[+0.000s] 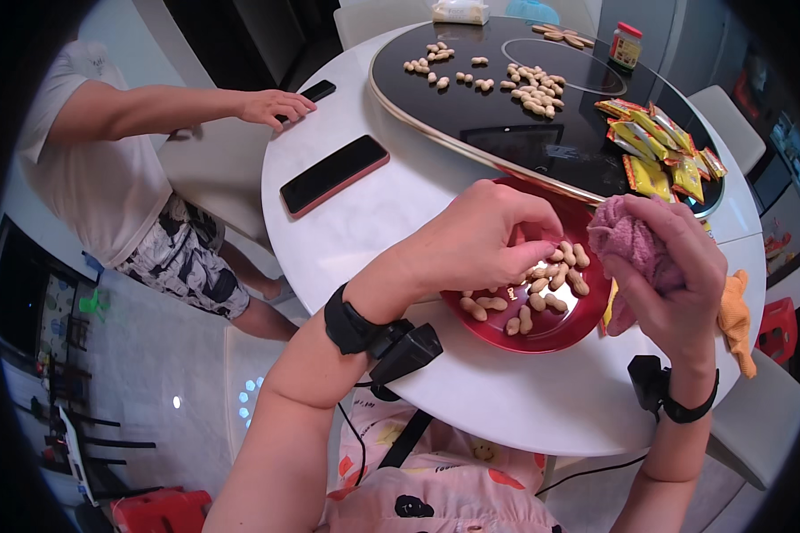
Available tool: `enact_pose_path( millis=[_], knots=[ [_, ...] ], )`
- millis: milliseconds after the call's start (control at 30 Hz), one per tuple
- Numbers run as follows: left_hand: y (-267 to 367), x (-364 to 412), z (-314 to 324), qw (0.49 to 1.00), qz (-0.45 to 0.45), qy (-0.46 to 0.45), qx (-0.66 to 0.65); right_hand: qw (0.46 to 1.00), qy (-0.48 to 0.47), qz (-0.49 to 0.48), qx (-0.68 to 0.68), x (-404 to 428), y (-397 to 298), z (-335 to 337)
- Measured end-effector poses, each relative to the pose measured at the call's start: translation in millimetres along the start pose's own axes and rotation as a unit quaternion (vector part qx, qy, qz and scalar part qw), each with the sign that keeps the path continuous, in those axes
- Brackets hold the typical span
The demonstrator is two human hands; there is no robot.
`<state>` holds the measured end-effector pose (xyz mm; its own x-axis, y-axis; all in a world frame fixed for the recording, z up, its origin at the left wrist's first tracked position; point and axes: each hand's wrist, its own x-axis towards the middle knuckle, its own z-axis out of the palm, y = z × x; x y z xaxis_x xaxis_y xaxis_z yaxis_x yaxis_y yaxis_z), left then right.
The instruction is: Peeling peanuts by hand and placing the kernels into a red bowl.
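Observation:
A red metallic basin (540, 343) sits at the table's near edge with several unshelled peanuts (557, 276) in it. My left hand (470, 233) hangs over the basin, thumb and index fingertips close together just above the peanuts; whether a peanut is pinched between them cannot be made out. To the right of the basin, my right hand (687, 266) grips a bunched pink terry cloth (630, 236). Part of the cloth hangs below the palm. Both wrists carry black straps with small devices.
On the black glass turntable (467, 116) lie peanut clusters (533, 86), yellow snack packets (660, 143) and a red-lidded jar (625, 46). A phone (337, 174) rests on the white table (400, 193). An orange cloth (735, 320) drapes at right. Another person's hand (277, 108) touches a second phone (317, 91).

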<state>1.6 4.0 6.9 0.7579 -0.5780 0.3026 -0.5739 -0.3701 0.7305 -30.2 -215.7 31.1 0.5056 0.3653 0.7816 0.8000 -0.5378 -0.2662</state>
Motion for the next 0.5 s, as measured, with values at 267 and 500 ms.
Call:
enact_pose_path(
  millis=[267, 500],
  knots=[
    [-17.1, 18.1, -25.4, 0.984, -0.091, 0.115, -0.105, 0.998, 0.037, 0.045, -0.006, -1.2, 14.2, -7.8],
    [-59.0, 115.6, -72.5, 0.961, -0.060, 0.051, 0.264, 0.996, 0.047, 0.073, -0.001, 0.2, 26.9, -15.2]
  ],
)
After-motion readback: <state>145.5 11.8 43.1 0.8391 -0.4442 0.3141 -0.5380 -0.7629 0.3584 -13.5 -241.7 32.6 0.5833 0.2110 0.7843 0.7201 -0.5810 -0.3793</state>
